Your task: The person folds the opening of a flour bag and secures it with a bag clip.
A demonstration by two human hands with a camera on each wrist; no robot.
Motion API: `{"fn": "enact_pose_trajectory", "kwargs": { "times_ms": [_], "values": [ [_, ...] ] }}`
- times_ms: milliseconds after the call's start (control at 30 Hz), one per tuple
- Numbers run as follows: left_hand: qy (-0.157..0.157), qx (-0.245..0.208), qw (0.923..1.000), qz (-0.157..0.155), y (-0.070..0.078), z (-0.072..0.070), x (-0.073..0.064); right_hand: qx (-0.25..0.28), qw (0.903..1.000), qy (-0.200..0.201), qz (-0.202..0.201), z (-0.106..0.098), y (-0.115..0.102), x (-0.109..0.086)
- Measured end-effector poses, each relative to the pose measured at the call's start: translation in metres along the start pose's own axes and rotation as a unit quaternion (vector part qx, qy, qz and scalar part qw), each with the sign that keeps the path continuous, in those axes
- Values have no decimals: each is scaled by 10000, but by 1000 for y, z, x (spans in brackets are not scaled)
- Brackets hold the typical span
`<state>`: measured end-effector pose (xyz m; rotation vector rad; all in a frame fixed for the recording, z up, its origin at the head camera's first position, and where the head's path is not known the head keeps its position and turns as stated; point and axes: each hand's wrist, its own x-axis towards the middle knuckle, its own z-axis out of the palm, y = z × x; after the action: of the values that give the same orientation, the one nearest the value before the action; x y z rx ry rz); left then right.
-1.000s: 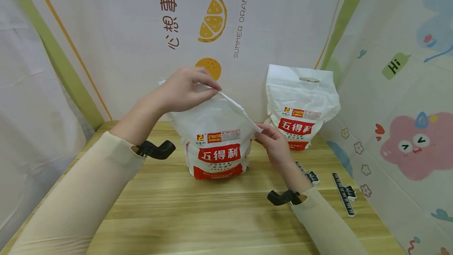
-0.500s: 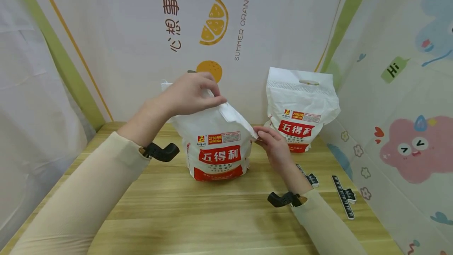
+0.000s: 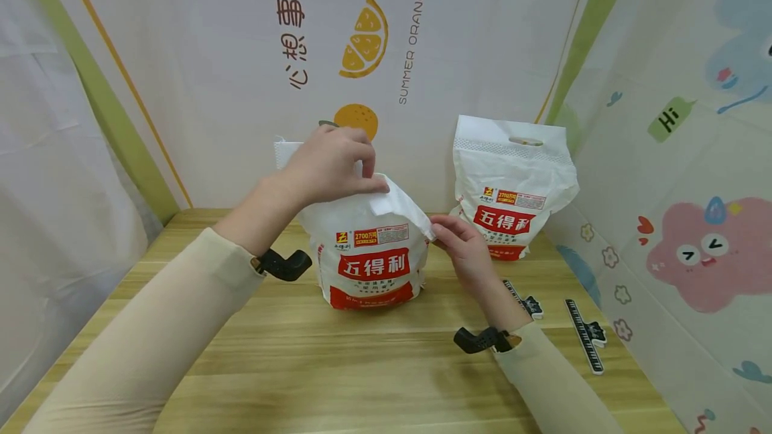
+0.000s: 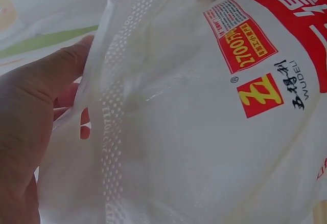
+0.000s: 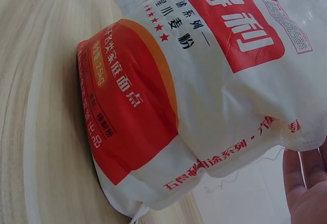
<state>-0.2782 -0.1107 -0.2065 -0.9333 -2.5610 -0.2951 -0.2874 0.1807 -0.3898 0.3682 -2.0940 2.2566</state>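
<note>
A white flour bag (image 3: 328, 213) with red lettering stands on the wooden table. My left hand (image 3: 328, 163) pinches its top edge between thumb and fingers; the left wrist view shows the thumb on the near face by the handle slot and fingertips through the slot. The fold of the top strip (image 3: 403, 205) hangs forward between both hands. With thumb and fingertips, my right hand (image 3: 464, 246) pinches the bag's right top corner. In the right wrist view that hand (image 5: 309, 188) is partly cut off beside the bag's lower print (image 5: 127, 96).
Another flour bag (image 3: 503, 183), its handle upright, stands at the back right. Two long clips with a piano-key pattern, a farther clip (image 3: 532, 305) partly behind my right wrist and a nearer clip (image 3: 585, 337), lie at right. Printed cloth (image 3: 482, 32) hangs behind the table (image 3: 338, 380).
The bag's top strip has folded forward and down on the right side. My left hand has shifted a little right and down; my right hand has moved slightly left with the corner.
</note>
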Motion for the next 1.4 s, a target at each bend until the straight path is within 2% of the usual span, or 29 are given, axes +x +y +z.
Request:
{"fn": "enact_pose_trajectory", "kwargs": {
  "times_ms": [200, 467, 767, 1067, 1233, 1400],
  "values": [
    [118, 418, 9989, 199, 3, 6, 3, -102, 9999, 39, 3, 3, 0, 2],
    [173, 360, 9981, 465, 10, 12, 5, -131, 9999, 47, 75, 5, 0, 2],
    [-114, 444, 9987, 237, 13, 18, 9, -234, 9993, 113, 265, 6, 1, 4],
    [-173, 673, 9968, 402, 17, 23, 10, -401, 9984, 167, 352, 8, -1, 5],
    [-329, 744, 9962, 305, 19, 25, 11, -420, 9985, 160, 321, 9, -2, 6],
    [-322, 811, 9959, 250, 19, 28, 13, -524, 9979, 249, 283, 13, -2, 7]
  ]
}}
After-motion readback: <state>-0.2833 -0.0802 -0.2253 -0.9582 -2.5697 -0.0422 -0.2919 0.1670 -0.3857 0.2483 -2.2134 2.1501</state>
